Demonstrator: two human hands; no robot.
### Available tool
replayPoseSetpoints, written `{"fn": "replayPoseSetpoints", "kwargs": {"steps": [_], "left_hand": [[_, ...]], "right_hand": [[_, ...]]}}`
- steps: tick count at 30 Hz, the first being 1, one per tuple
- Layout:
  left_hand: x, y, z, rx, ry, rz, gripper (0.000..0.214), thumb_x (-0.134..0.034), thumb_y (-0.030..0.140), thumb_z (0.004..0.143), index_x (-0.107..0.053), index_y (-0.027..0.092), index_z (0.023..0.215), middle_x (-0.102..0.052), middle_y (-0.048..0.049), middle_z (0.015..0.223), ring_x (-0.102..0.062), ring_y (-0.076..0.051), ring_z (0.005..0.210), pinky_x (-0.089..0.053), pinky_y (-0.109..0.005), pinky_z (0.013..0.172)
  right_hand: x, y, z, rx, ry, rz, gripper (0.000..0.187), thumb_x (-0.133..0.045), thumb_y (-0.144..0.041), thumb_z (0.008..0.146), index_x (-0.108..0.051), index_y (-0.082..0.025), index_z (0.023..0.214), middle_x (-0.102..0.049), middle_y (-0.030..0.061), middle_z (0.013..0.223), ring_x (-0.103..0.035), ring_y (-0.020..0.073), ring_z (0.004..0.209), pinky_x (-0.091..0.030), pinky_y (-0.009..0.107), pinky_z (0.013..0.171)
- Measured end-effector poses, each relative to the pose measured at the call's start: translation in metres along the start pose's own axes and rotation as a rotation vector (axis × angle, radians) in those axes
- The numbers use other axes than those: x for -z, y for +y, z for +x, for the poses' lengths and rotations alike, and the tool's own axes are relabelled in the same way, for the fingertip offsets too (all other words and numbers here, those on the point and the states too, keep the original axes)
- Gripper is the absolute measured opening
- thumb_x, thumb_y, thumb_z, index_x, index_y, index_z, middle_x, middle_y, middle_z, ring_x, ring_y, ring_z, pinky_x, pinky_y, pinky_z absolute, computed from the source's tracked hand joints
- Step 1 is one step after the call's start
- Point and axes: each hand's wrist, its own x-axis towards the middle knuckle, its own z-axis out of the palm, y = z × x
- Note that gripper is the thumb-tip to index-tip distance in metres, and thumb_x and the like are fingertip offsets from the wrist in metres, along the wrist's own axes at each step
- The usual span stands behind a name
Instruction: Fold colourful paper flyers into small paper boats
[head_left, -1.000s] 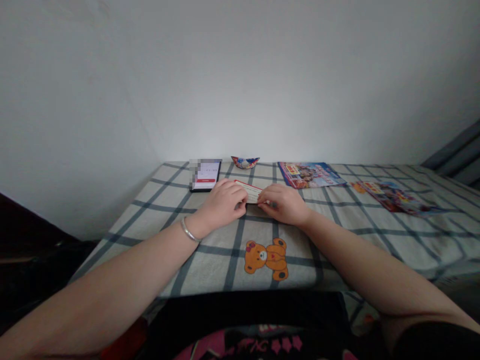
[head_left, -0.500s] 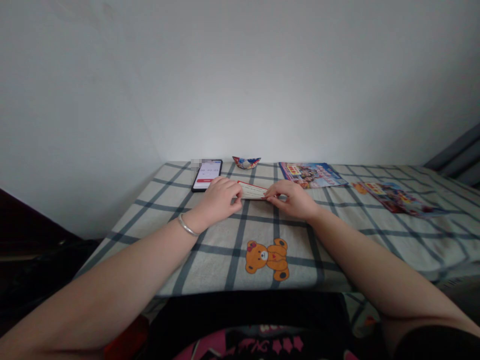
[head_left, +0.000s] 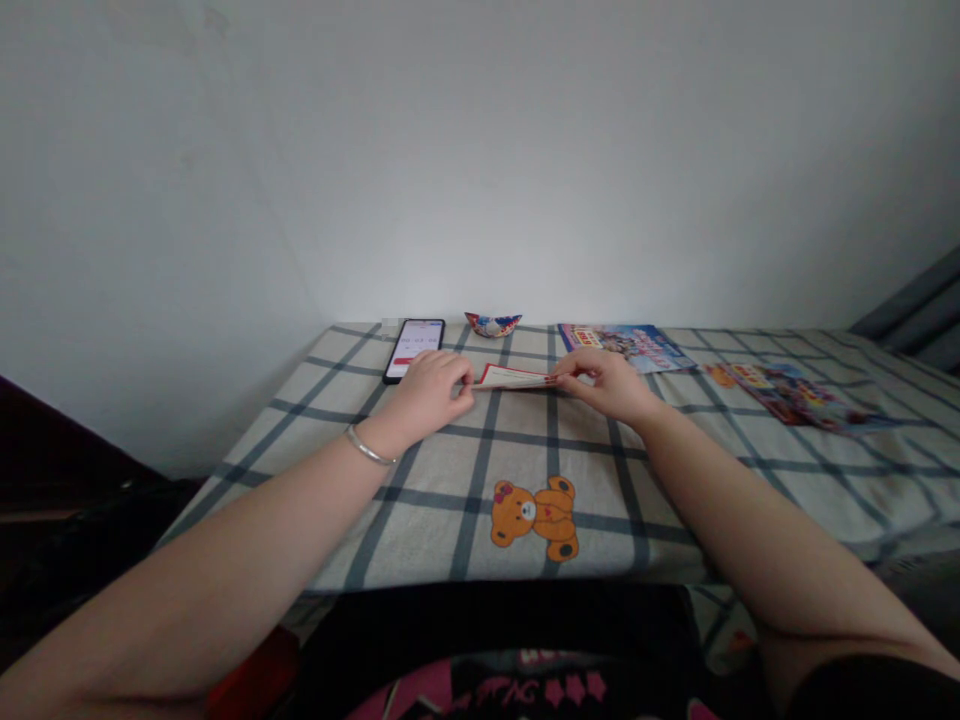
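Between my hands is a folded sheet of paper [head_left: 514,377], pale with fine print and a red edge along its far side. My left hand [head_left: 433,390], a silver bangle at its wrist, pinches the paper's left end. The right end is held between the thumb and fingers of my right hand [head_left: 604,383]. The paper is slightly opened along its near edge, just above the checked cloth. Part of each end is hidden by my fingers.
A phone [head_left: 416,342] showing a running timer lies beyond my left hand. A folded paper boat [head_left: 493,325] stands near the wall. To the right lie printed leaflets, one at the back [head_left: 634,346] and another nearer [head_left: 806,397]. A checked tablecloth [head_left: 360,540] covers the table.
My hands have moved a little farther apart and slightly away from me. The paper's near edge has tilted up, so less of its printed face shows.
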Motion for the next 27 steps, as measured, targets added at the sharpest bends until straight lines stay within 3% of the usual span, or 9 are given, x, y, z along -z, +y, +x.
{"fn": "replayPoseSetpoints", "kwargs": {"steps": [8,15,20,23,27], "left_hand": [[0.004,0.002,0.000,0.032,-0.018,-0.091,0.010,-0.055,0.010,0.075,-0.051,0.019,0.076,-0.058,-0.0022,0.077,-0.056,-0.020,0.078,-0.045,-0.032,0.073],[0.006,0.013,-0.002,-0.030,-0.075,-0.117,0.011,-0.052,0.013,0.085,-0.061,0.017,0.090,-0.064,-0.0056,0.090,-0.058,-0.021,0.089,-0.048,-0.036,0.080],[0.001,0.018,-0.005,-0.206,-0.222,-0.124,0.023,-0.053,0.015,0.089,-0.066,0.020,0.107,-0.067,-0.0056,0.108,-0.060,-0.022,0.101,-0.048,-0.038,0.091],[0.000,0.018,-0.006,-0.247,-0.294,-0.108,0.027,-0.054,0.016,0.089,-0.067,0.023,0.112,-0.067,-0.0047,0.111,-0.059,-0.022,0.105,-0.046,-0.039,0.095],[0.000,0.017,-0.007,-0.246,-0.301,-0.124,0.027,-0.055,0.019,0.091,-0.068,0.024,0.115,-0.067,-0.0047,0.113,-0.058,-0.021,0.107,-0.046,-0.039,0.097]], "right_hand": [[0.008,0.017,-0.003,-0.103,0.011,-0.027,0.016,-0.058,-0.029,0.085,-0.070,-0.019,0.083,-0.072,0.0052,0.081,-0.065,0.0183,0.074,-0.048,0.029,0.065],[-0.008,-0.003,-0.001,0.043,-0.156,-0.218,0.011,-0.060,-0.024,0.086,-0.069,-0.019,0.081,-0.071,0.0059,0.082,-0.063,0.0193,0.079,-0.048,0.032,0.075],[-0.019,-0.019,0.000,0.138,-0.250,-0.303,0.009,-0.061,-0.021,0.087,-0.070,-0.020,0.085,-0.072,0.0064,0.088,-0.064,0.0205,0.087,-0.048,0.033,0.078],[-0.018,-0.020,0.001,0.181,-0.274,-0.293,0.008,-0.062,-0.021,0.086,-0.070,-0.020,0.085,-0.072,0.0058,0.087,-0.064,0.0196,0.085,-0.048,0.033,0.078],[-0.013,-0.010,0.001,0.192,-0.294,-0.282,0.013,-0.064,-0.016,0.082,-0.071,-0.021,0.092,-0.073,0.0061,0.093,-0.064,0.0202,0.090,-0.049,0.035,0.082]]}}
